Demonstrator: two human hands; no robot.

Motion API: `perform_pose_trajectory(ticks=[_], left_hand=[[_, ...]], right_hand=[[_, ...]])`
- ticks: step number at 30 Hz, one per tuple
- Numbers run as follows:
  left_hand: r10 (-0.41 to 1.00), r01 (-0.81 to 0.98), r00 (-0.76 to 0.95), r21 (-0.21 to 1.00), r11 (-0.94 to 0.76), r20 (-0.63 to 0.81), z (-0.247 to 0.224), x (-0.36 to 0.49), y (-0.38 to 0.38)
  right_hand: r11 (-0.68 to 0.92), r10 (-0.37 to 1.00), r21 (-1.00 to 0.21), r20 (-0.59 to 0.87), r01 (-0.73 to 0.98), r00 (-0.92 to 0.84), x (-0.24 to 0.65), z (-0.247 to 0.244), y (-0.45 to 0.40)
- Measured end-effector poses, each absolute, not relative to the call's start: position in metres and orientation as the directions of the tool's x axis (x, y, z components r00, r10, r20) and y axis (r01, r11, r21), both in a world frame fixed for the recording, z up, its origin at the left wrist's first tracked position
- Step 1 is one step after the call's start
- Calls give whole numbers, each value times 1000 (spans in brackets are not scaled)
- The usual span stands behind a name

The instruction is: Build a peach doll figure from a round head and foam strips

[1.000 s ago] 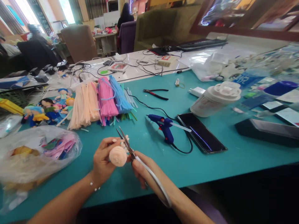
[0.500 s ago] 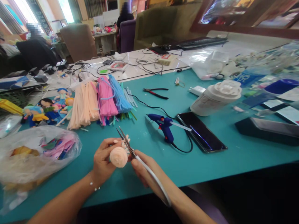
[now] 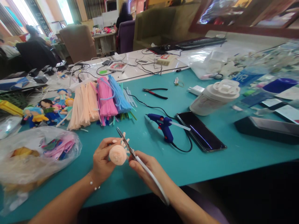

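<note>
My left hand (image 3: 102, 158) is closed on a round peach ball of pipe cleaner (image 3: 118, 155), with short peach ends sticking out at its far right side. In my right hand (image 3: 147, 169) is a pair of scissors (image 3: 128, 145) with light grey handles. Their blades point up and left, lying across the short ends just beyond the ball, and look nearly closed. Further off lie bundles of peach pipe cleaners (image 3: 84, 105), pink pipe cleaners (image 3: 107, 98) and blue pipe cleaners (image 3: 119, 95). Small dolls (image 3: 46, 109) sit left of these bundles.
A blue glue gun (image 3: 163, 124) with its cord lies right of my hands, beside a phone (image 3: 201, 132). Behind are pliers (image 3: 156, 93) and a white cup (image 3: 215, 96). A plastic bag (image 3: 39, 155) lies at left. People sit in the background.
The scissor blades have closed further across the short peach ends. Both hands and the ball stay almost in place.
</note>
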State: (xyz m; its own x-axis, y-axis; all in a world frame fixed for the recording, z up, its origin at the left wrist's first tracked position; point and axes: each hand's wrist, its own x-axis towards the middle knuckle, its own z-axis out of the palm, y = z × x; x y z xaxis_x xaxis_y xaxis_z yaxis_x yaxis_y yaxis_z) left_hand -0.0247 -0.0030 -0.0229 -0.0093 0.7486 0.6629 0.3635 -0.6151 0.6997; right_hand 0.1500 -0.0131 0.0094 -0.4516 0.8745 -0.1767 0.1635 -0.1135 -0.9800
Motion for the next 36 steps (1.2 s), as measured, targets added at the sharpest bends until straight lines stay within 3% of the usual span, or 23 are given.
perform_pose_trajectory(ticks=[8,13,18,25,36], left_hand=[[815,247,-45,797,-551,577,-29,-25,-3],[946,-60,-115,948,-312,304,-34,-25,5],[995,-291,-67,952,-95,79,-33,-22,13],[998,-358,37,933,-26,42,-27,-20,10],[987,-191,161,982,6,26,-39,-25,8]], right_hand=[[-305,817,-943,-329,130,-473,153,20,-11],[-328,820,-944,-306,40,-484,163,16,0],[-217,919,-975,-221,50,-327,164,4,0],[-67,959,-997,-74,37,-275,156,3,-7],[-18,976,-1000,-22,19,-216,138,21,0]])
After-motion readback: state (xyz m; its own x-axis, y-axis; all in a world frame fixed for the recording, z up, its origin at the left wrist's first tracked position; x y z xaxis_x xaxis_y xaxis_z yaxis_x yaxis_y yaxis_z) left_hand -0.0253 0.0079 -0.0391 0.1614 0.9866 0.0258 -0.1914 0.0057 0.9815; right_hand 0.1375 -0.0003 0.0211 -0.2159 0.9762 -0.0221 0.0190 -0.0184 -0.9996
